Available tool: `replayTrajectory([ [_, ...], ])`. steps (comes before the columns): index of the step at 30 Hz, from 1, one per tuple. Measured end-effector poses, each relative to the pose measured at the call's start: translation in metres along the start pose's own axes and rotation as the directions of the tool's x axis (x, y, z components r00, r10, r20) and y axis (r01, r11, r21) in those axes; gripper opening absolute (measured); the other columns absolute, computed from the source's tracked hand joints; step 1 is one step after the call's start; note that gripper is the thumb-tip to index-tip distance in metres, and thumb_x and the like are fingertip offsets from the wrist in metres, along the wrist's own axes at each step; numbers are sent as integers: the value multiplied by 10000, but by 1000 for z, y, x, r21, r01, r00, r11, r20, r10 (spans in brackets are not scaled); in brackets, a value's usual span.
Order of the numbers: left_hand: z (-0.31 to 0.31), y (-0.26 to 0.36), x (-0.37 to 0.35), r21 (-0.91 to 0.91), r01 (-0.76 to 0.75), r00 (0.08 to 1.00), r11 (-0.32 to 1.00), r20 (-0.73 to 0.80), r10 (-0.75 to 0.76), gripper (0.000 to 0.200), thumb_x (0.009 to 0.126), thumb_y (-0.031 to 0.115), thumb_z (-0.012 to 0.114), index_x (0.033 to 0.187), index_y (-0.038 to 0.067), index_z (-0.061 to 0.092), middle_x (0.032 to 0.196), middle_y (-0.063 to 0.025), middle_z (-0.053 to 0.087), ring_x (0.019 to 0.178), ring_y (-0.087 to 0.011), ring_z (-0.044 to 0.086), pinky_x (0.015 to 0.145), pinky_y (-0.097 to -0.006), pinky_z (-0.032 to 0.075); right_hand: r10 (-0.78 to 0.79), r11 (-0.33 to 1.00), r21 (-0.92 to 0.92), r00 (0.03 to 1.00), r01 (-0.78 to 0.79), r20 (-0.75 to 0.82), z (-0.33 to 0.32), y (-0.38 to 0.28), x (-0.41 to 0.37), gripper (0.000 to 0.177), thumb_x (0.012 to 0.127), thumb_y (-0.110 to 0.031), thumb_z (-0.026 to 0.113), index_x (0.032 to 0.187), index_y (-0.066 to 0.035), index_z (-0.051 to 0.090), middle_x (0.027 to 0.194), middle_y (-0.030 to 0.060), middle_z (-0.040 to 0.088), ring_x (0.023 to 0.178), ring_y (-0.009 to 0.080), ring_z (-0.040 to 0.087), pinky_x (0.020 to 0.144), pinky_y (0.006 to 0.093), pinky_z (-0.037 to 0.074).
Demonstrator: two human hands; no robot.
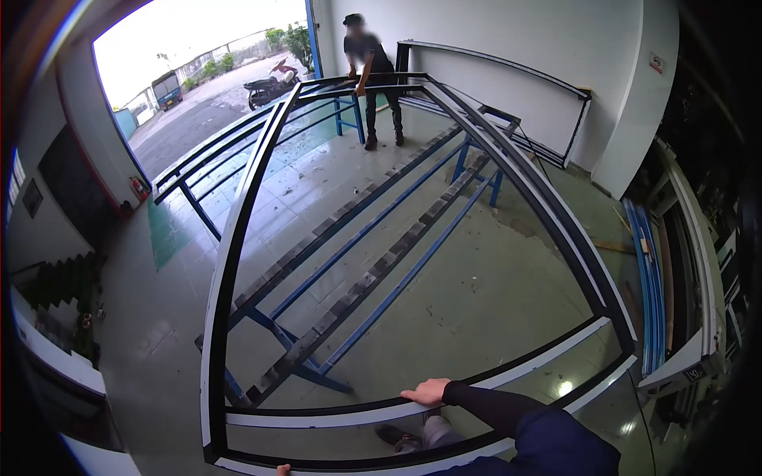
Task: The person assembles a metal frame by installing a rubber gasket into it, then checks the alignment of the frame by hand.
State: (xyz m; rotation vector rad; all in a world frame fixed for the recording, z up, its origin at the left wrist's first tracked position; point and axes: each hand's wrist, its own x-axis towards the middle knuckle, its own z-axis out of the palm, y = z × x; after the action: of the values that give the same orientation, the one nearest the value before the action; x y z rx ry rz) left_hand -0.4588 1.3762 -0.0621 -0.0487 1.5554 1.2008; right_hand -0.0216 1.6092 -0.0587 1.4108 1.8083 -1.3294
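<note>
A large black-and-white window frame (230, 238) stretches away from me above the workstands, with a crossbar near my end. My right hand (429, 392) is closed over that crossbar, the thumb side toward the left. At the bottom edge only a bit of my left hand (283, 470) shows, its fingers on the near outer rail; the rest is out of view. At the far end, a co-worker (371, 75) in dark clothes stands with both hands at the frame's far rail.
Under the frame is a blue workstand (385, 262) with padded black rails. Another blue rack (214, 163) stands at the left, by the wide doorway. A second frame (492, 59) leans on the back wall. Blue profiles (647, 278) and shelving line the right side.
</note>
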Motion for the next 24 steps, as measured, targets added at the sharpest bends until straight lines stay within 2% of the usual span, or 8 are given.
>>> replayTrajectory([
  [7, 1, -27, 26, -40, 40, 997, 998, -65, -42, 264, 856, 346, 662, 1017, 145, 606, 946, -45, 576, 876, -247, 611, 696, -471, 575, 103, 994, -35, 992, -105, -70, 13, -2, 21, 813, 947, -712, 233, 1237, -95, 675, 1296, 182, 629, 1222, 362, 580, 1032, 455, 434],
  [11, 7, -38, 32, -23, 30, 997, 999, -75, -31, 268, 867, 352, 649, 1026, 138, 621, 944, -45, 586, 861, -236, 615, 702, -456, 577, 122, 993, 12, 992, -122, -21, 14, 1, 27, 825, 930, -734, 250, 1251, -100, 669, 1308, 186, 620, 1238, 372, 569, 1051, 449, 425],
  [12, 4, -42, 35, -46, 75, 995, 996, -64, -78, 258, 863, 349, 653, 1013, 142, 626, 929, -39, 591, 848, -236, 621, 692, -452, 581, 127, 992, 3, 991, -127, -32, 18, 7, 34, 827, 928, -737, 252, 1256, -101, 666, 1313, 184, 618, 1245, 372, 563, 1057, 447, 421],
  [17, 5, -57, 41, -42, 79, 994, 996, -76, -82, 244, 845, 328, 667, 999, 141, 629, 880, -23, 585, 820, -229, 619, 663, -449, 583, 141, 990, -17, 987, -142, -73, 30, 9, 49, 831, 922, -747, 263, 1303, -109, 636, 1363, 179, 583, 1296, 358, 524, 1083, 452, 397],
  [20, 13, -82, 42, -5, -48, 998, 999, -41, 48, 240, 827, 335, 666, 962, 140, 630, 842, -27, 560, 728, -217, 586, 592, -434, 553, 145, 989, 3, 988, -145, -49, 30, 12, 45, 826, 917, -748, 287, 1344, -117, 605, 1416, 171, 543, 1332, 351, 493, 1106, 453, 374],
  [22, 17, -90, 48, 4, -35, 990, 999, -134, 35, 250, 818, 341, 658, 960, 137, 628, 842, -28, 559, 721, -217, 577, 573, -441, 538, 153, 988, 7, 986, -152, -61, 32, 16, 52, 823, 916, -747, 295, 1346, -117, 603, 1419, 169, 540, 1334, 351, 491, 1112, 450, 369],
  [23, 16, -84, 47, 98, 31, 984, 995, -180, -13, 266, 806, 353, 659, 963, 141, 627, 844, -30, 560, 725, -224, 579, 571, -435, 531, 176, 984, 6, 977, -176, -122, 33, 15, 50, 824, 917, -746, 297, 1351, -114, 598, 1419, 172, 539, 1334, 349, 492, 1110, 448, 370],
  [24, 20, -80, 43, 37, 58, 980, 998, -195, -50, 286, 804, 370, 658, 989, 154, 631, 878, -38, 569, 755, -222, 581, 577, -422, 522, 178, 984, 17, 980, -177, -94, 25, 7, 35, 823, 918, -742, 297, 1350, -109, 598, 1414, 176, 544, 1332, 346, 495, 1107, 448, 371],
])
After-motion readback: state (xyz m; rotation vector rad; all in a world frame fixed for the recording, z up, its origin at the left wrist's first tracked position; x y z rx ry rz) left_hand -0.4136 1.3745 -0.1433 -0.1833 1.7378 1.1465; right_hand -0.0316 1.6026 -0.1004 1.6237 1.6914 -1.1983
